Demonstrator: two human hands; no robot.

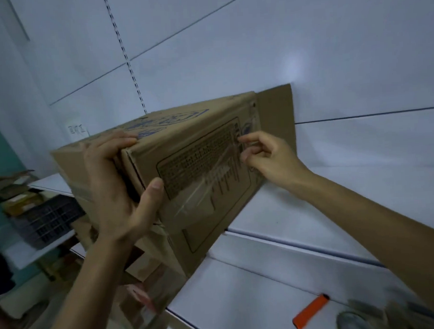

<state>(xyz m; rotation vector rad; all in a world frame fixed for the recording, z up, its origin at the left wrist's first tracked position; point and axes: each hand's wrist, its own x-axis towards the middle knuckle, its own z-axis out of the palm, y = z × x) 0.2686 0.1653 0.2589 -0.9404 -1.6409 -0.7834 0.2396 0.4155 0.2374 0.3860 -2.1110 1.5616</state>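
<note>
White wall panels (230,39) and a white shelf (336,196) fill most of the head view, and it's all a bit dim and smeared, so bear with us.

Our cardboard box (185,153) sits tipped on the left part of the shelf. Its printed side faces us and one flap (276,112) stands open at the far right end, against the wall. Our left hand (112,188) is clamped on the near left corner, with the fingers curled over the top edge and the thumb (154,187) pressed flat on the printed face. That's what is steadying the whole thing.

Our right hand (268,157) is up at the far right of that face. Its fingertips (244,139) are bunched together with the thumb right where the strip of clear tape (207,189) ends, so it looks like a pinch on the tape end. The strip runs diagonally down and left from there, wrinkled and shiny, and lies between the two hands.

We'd say we're at the peeling step, getting the tape off so the box can be opened. The next move probably needs a firm pinch and a slow pull back along the strip, low to the cardboard, while the left hand keeps the box from sliding. Pull too fast and the tape may snap or rip the print.

An orange cutter (311,311) lies on the shelf near right, well apart from both hands, beside something grey that's too blurry to call. A black crate (49,221) sits lower down on the left.
</note>
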